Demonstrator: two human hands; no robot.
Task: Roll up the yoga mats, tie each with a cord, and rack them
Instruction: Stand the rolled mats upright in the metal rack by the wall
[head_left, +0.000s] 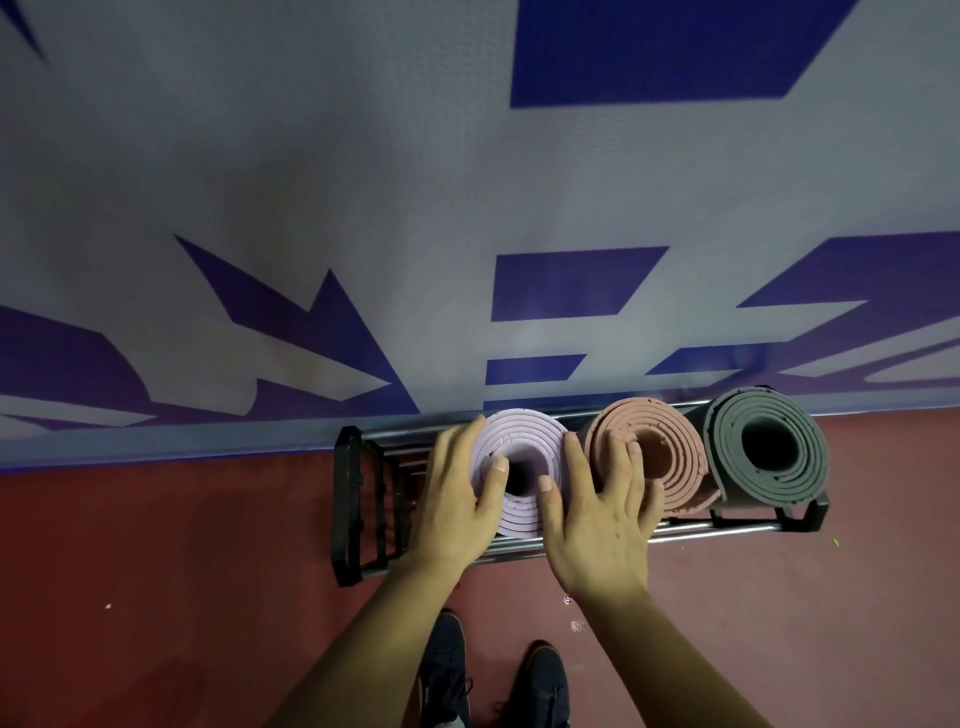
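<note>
**Head camera: both hands lie on the lilac mat in the rack**

Looking down, I see three rolled mats in a row in a black metal rack with shiny silver bars (358, 499). The rack sits on the dark red floor (156, 571), right by a grey wall sheet with big blue shapes (363, 208). The mats' round ends face up at me.

The lilac rolled foam yoga mat (524, 428) is on the left of the row. The pink rolled foam yoga mat (670, 431) is in the middle, just beside it. The dark grey rolled foam yoga mat (808, 457) is on the right and touches the pink one.

The person's left hand (452, 499) rests on the left side of the lilac mat's end. The fingers I can see are straight, and the thumb tip is at the edge of the hole in the roll. The right hand (597, 519) rests on the other side. Its fingers are straight and spread apart. The thumb and first finger lie on the lilac mat, and the other fingers reach onto the pink mat. Neither hand is gripping.

Two dark shoes (441, 670) stand on the floor below the arms.
</note>
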